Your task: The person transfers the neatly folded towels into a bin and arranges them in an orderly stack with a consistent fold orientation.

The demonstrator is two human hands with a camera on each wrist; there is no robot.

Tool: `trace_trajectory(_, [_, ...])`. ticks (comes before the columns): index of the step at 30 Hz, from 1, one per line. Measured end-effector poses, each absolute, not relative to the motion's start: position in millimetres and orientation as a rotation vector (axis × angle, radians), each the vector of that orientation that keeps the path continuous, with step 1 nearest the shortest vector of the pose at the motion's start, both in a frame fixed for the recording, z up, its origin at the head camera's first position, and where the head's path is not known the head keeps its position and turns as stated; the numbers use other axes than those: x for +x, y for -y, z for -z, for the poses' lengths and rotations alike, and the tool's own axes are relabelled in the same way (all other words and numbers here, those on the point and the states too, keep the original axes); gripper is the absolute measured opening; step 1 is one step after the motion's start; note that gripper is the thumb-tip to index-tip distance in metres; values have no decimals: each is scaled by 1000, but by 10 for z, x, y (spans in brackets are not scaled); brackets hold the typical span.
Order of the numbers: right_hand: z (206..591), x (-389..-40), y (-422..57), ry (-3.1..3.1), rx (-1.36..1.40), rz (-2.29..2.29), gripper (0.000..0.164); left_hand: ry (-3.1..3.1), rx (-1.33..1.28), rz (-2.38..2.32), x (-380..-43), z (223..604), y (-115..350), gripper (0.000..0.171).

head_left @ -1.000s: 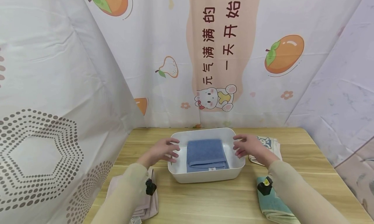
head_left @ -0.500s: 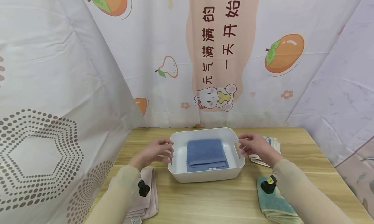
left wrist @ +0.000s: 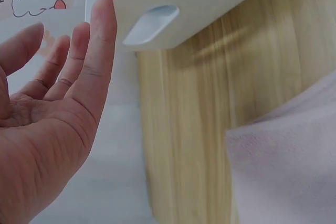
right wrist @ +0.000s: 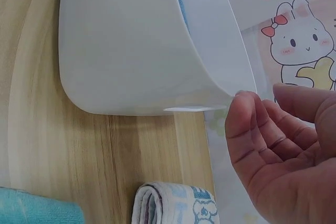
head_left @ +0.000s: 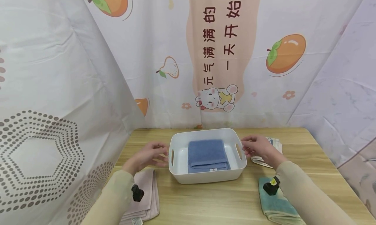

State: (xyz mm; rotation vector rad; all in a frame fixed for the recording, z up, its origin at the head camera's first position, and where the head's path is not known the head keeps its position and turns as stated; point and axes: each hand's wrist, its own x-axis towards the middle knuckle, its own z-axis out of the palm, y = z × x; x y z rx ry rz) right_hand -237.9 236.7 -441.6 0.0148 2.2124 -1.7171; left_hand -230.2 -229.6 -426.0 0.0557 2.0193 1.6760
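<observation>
In the head view a white plastic basket [head_left: 208, 178] with cut-out side handles sits at the middle of the wooden table. A folded blue towel [head_left: 207, 153] lies inside it, with a small white label at its front edge. My left hand [head_left: 148, 156] hovers just left of the basket, fingers spread and holding nothing; the left wrist view shows the fingers [left wrist: 100, 45] extended beside the handle hole. At the basket's right end is my right hand [head_left: 259, 149], fingers loosely bent, fingertips right by the rim and nothing in its grasp.
A folded pink towel [head_left: 147, 192] lies under my left forearm. On the right are a folded teal towel [head_left: 276, 202] and a white patterned towel [head_left: 275, 145], partly covered by my right hand. A printed curtain [head_left: 164, 29] hangs behind the table [head_left: 205, 205].
Both hands have drawn outward from over the basket's ends, the left one farther to the left, the right one slightly right. The basket and blue towel have stayed put.
</observation>
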Motion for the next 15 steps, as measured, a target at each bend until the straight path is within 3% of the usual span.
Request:
trace_trajectory(8, [4462, -2352, -2379, -2234, 17, 1687, 39, -1992, 58, -1689, -2229, 4317, 2448, 36])
trace_trajectory(15, [4496, -2327, -2365, -2244, 62, 1657, 39, -1997, 37, -1693, -2196, 4351, 2561, 45])
